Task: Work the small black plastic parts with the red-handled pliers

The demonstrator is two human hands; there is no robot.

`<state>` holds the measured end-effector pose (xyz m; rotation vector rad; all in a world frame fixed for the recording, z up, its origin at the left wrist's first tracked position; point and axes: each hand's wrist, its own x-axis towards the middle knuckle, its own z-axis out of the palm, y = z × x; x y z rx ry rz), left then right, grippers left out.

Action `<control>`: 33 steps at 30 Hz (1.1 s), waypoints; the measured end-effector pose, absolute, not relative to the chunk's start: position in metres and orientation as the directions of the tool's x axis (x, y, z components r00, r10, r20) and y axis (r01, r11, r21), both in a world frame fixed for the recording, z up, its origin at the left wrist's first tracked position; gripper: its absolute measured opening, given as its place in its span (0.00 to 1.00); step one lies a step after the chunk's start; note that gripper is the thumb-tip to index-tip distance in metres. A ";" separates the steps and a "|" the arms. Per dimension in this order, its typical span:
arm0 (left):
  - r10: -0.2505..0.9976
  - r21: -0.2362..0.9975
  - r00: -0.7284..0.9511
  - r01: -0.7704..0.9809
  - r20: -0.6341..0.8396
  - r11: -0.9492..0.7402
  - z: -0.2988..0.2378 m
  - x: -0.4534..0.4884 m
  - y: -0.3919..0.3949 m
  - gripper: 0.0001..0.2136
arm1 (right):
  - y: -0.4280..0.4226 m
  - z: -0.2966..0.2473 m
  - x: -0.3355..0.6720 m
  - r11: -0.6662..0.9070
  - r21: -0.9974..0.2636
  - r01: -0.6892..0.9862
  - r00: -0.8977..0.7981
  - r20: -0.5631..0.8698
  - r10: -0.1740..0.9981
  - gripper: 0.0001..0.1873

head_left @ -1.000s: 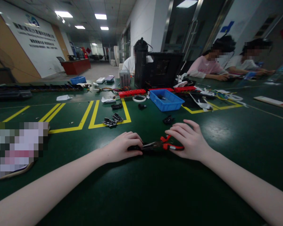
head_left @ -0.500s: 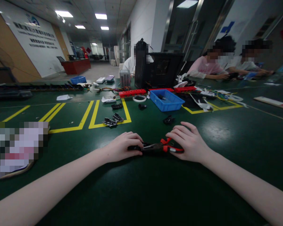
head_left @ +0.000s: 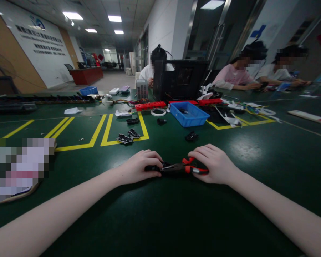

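Observation:
My left hand [head_left: 139,166] rests on the green table [head_left: 160,214], fingers curled over a small black part [head_left: 153,167]. A pair of red-handled pliers [head_left: 182,167] lies level between my hands, its jaws reaching the black part. Over the red handles my right hand [head_left: 216,163] is closed. Both forearms lie on the table.
A blue bin [head_left: 188,113] stands beyond my hands, with a tape roll [head_left: 158,111], red power strips [head_left: 149,105] and a black computer case [head_left: 180,79] behind. Small black parts [head_left: 128,136] lie by yellow floor-tape lines. Three people sit at the far side.
My right hand's fingers have closed down further over the plier handles, and the handles have come closer together. The left hand has stayed put.

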<state>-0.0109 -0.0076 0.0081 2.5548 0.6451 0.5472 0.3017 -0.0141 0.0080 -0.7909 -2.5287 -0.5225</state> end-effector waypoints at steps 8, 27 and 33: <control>0.523 0.526 0.812 0.335 0.261 -0.782 0.008 -0.010 -0.006 0.07 | -0.020 0.013 0.297 0.758 0.046 0.650 -0.715 0.376 0.590 0.18; 0.524 0.530 0.807 0.329 0.272 -0.782 0.004 -0.011 -0.004 0.07 | -0.017 0.019 0.298 0.741 0.312 0.594 -0.749 0.550 0.369 0.23; 0.519 0.528 0.810 0.325 0.273 -0.785 0.006 -0.011 -0.005 0.06 | -0.016 0.019 0.301 0.752 0.273 0.600 -0.737 0.556 0.385 0.22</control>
